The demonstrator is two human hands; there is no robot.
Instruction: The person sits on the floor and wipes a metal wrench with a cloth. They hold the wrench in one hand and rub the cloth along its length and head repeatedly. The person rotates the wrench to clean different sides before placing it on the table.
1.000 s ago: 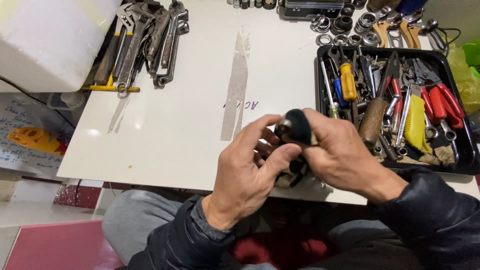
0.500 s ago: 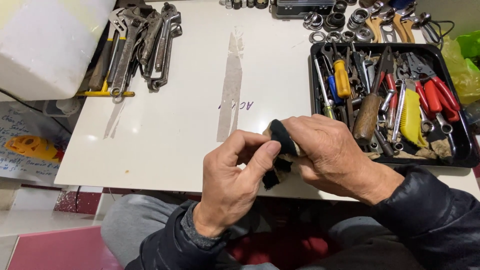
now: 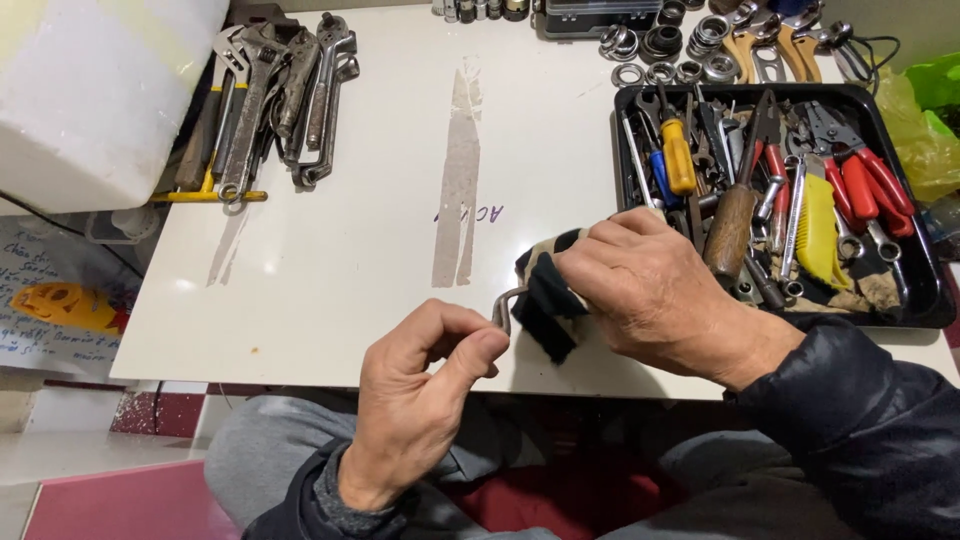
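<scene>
Bent metal key (image 3: pixel 503 303) pinched at its near-left end by left hand (image 3: pixel 425 385), shaft running right into dark rag (image 3: pixel 545 295) clenched by right hand (image 3: pixel 650 295) over tabletop (image 3: pixel 350 250).

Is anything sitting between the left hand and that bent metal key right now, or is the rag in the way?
Nothing stands between them: the left hand already pinches the bent end of the metal key. The dark rag, gripped by the right hand, wraps only the key's other end.

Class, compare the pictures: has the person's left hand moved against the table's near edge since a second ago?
Yes. The left hand has drawn back toward the body and leftward, now overlapping the white table's near edge.
</scene>
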